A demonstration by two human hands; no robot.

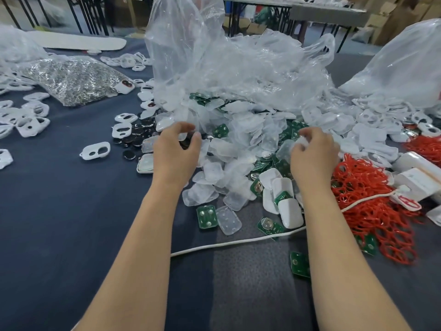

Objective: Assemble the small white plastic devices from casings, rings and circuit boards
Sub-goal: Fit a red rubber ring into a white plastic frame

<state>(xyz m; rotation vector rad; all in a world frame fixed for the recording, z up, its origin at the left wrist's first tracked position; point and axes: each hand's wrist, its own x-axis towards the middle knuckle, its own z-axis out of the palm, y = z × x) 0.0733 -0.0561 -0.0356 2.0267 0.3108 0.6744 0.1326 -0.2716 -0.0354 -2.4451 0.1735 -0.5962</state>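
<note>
On dark-blue tablecloth (pixel 59 223) (cardboard boxes (pixel 381 25) behind): casings (pixel 238 144) heaped.

glossy plastic bag (pixel 238 68), matt cloth table (pixel 59 211)

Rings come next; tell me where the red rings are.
Head view: the red rings lie heaped on the right, beside the right hand, a white cord crossing them.

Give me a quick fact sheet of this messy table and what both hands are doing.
Surface: dark blue cloth table
Centre: heap of translucent plastic covers and green circuit boards under a clear plastic bag
Right: thin red rings
Left: white plastic casings, bag of metal parts
Left hand: curled at bag's edge, grip unclear
Right hand: pinches a small white piece
</note>
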